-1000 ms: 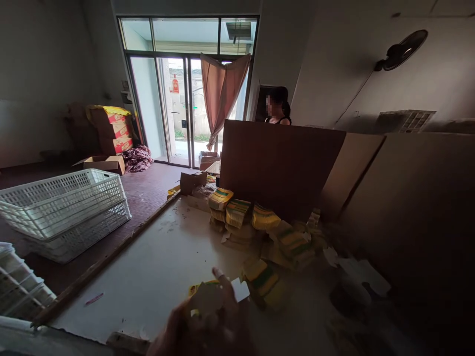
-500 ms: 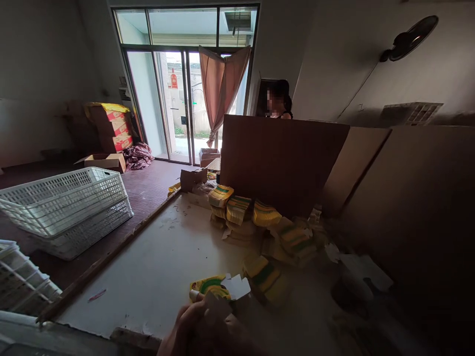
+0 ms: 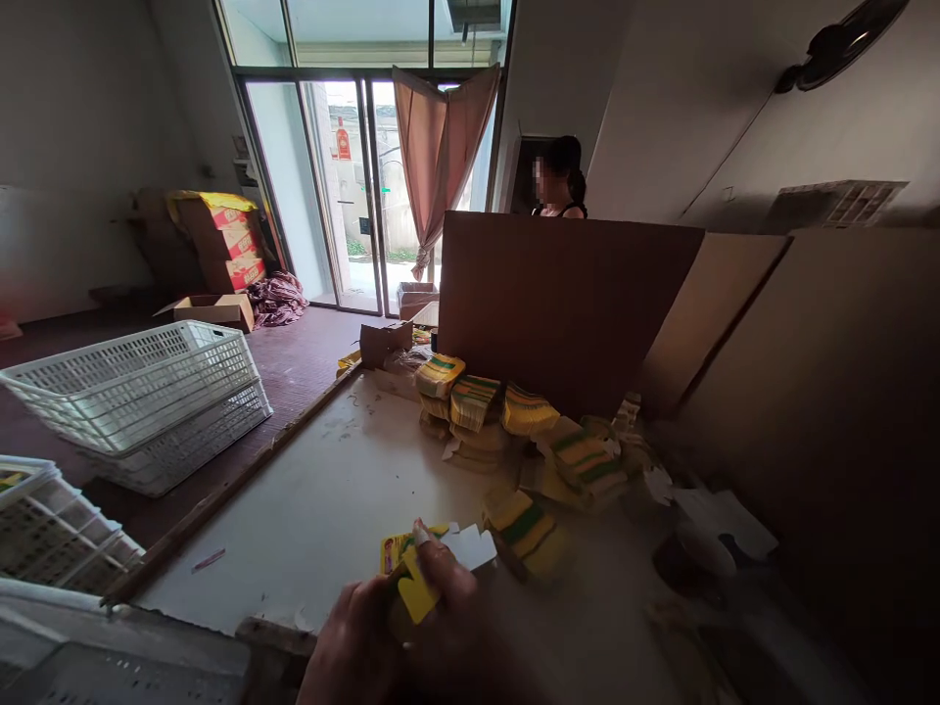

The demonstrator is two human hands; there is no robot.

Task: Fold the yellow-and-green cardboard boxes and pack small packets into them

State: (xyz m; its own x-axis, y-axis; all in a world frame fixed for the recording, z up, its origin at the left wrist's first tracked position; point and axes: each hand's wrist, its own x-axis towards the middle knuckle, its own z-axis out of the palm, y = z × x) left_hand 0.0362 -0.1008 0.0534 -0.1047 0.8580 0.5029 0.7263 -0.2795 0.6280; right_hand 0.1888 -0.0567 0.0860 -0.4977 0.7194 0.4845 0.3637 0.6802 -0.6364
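Both my hands are low in the view, dark and partly cut off by the bottom edge. My left hand point(image 3: 349, 646) and my right hand point(image 3: 459, 627) are together around a small yellow carton piece point(image 3: 416, 595), with one finger stretched up over it. Just beyond them a flat yellow-green printed carton blank point(image 3: 470, 546) with white flaps lies on the pale table top point(image 3: 330, 509). To its right is a bundle of the same cartons point(image 3: 525, 529). Several more bundles point(image 3: 470, 401) are piled against the upright cardboard.
Tall brown cardboard sheets point(image 3: 558, 304) stand along the table's far and right sides, with a person point(image 3: 559, 186) behind them. White plastic crates point(image 3: 147, 392) are stacked on the floor at left, another crate point(image 3: 44, 519) nearer. Red-printed boxes point(image 3: 224, 245) sit by the glass doors point(image 3: 345, 186).
The view has tilted down a little. The piece in my hands showed a dull back side before; now its yellow face shows and a finger lies over it.
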